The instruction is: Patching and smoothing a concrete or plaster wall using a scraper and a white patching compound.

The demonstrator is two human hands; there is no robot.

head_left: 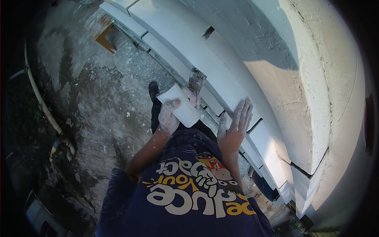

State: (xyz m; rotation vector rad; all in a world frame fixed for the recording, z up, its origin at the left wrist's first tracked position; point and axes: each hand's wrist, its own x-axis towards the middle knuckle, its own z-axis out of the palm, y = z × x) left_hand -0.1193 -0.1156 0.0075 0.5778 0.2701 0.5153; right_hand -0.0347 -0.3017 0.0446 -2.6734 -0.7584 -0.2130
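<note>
Here the left hand (170, 114), dusted white, holds two things at once; its fingers are curled around a white rectangular block (182, 106), the thumb lying across the block's upper face, and the same grip keeps a putty knife (196, 81) whose grey, plaster-crusted blade sticks up past the block toward the wall; how the handle sits in the fingers cannot be made out, since the block hides it. The right hand (233, 128) holds nothing; it lies flat, palm down, on the white stepped moulding (221, 75), its fingers straight and slightly spread, the fingertips (245, 107) touching the upper step and the thumb set apart to the left. The block and knife hang just in front of the moulding, left of the flat hand and a little above it; the two hands are near each other but not touching. Above the moulding rises a rough white plastered wall (316, 79), partly sunlit, with a crack low on the right. Below lies a mottled grey concrete floor (98, 102); a pale hose (43, 104) runs along its left edge; a rusty-brown bracket (106, 37) sits near the top; a dark shoe (153, 90) shows just left of the block.
</note>
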